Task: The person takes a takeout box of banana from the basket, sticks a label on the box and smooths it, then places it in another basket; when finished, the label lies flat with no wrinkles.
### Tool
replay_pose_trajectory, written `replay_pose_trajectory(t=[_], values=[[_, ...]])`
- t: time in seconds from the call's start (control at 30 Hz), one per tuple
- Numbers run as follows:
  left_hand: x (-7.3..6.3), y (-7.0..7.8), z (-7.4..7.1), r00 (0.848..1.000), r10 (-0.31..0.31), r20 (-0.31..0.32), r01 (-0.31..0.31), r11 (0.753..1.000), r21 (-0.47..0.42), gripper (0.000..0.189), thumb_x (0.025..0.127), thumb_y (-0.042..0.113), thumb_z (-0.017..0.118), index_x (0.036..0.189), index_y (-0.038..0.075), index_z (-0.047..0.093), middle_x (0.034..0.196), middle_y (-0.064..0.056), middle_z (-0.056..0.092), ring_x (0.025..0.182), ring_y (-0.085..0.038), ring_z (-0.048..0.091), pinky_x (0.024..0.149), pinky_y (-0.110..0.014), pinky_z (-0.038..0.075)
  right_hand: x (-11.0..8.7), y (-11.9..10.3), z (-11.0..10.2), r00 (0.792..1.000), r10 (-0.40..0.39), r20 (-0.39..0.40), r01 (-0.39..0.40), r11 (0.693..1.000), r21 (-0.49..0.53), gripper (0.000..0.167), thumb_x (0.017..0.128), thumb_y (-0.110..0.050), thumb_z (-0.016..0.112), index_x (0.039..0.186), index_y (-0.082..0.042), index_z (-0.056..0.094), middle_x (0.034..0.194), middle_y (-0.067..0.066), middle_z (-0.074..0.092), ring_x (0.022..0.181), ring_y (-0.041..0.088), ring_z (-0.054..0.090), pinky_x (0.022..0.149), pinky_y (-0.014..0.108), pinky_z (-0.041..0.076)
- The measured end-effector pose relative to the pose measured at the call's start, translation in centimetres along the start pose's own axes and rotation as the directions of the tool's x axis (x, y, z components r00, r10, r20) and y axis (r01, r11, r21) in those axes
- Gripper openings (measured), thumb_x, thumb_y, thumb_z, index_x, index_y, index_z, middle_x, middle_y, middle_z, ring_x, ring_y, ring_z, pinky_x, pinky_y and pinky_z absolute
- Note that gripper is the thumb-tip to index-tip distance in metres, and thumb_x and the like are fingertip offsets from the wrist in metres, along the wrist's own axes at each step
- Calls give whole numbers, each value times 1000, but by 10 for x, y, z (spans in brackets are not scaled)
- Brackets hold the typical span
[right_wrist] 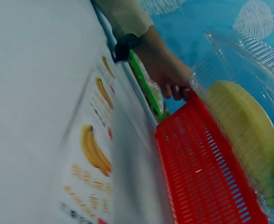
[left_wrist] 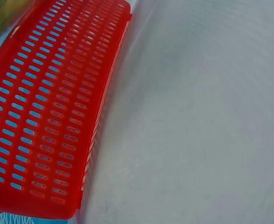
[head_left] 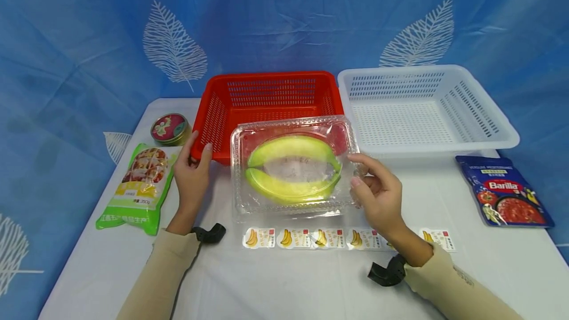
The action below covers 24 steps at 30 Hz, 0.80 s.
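Note:
My right hand (head_left: 378, 191) pinches the right edge of a clear plastic clamshell box (head_left: 293, 209). Two yellow-green bananas (head_left: 291, 149) show through its lid, curving to face each other. The box is held up over the front of a red plastic basket (head_left: 271, 77). At that basket's front left corner, my left hand (head_left: 193, 177) grips the rim between thumb and fingers; the right wrist view shows those curled fingers (right_wrist: 176, 91) there. Only the slotted basket wall (left_wrist: 48, 102) and a bit of banana appear in the left wrist view, with no hand.
A white basket (head_left: 511, 137) adjoins the red one on the right. At left are a round tin (head_left: 169, 128) and a green food packet (head_left: 142, 186); a blue Barilla pouch (head_left: 504, 191) lies right. A strip of banana stickers (head_left: 293, 238) lies in front on the white tablecloth.

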<state>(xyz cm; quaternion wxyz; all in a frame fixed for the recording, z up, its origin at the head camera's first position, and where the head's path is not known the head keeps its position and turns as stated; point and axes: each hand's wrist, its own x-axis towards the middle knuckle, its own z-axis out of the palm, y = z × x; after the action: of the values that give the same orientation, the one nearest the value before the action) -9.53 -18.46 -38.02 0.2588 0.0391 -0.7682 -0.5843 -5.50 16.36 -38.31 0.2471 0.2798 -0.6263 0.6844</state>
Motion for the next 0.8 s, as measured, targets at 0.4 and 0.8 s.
replay_pose_trajectory(t=[0.4,0.8], values=[[-1,-1,0,1000,13,-2,-13,1000,11,48,101,9,62,146,-3,52,134,-28,59,87,-8,50,70,-11,42,-47,-10,-18,999,-34,-17,34,999,-24,45,72,21,47,116,23,61,82,9,55,54,7,49,42,19,40],[8,-42,-2,1000,7,6,-7,1000,10,51,101,26,66,150,18,54,146,-4,56,114,-16,58,91,-17,51,-67,3,-32,998,53,-30,-54,998,-30,39,84,22,48,121,23,58,88,11,51,49,7,47,38,23,35]])
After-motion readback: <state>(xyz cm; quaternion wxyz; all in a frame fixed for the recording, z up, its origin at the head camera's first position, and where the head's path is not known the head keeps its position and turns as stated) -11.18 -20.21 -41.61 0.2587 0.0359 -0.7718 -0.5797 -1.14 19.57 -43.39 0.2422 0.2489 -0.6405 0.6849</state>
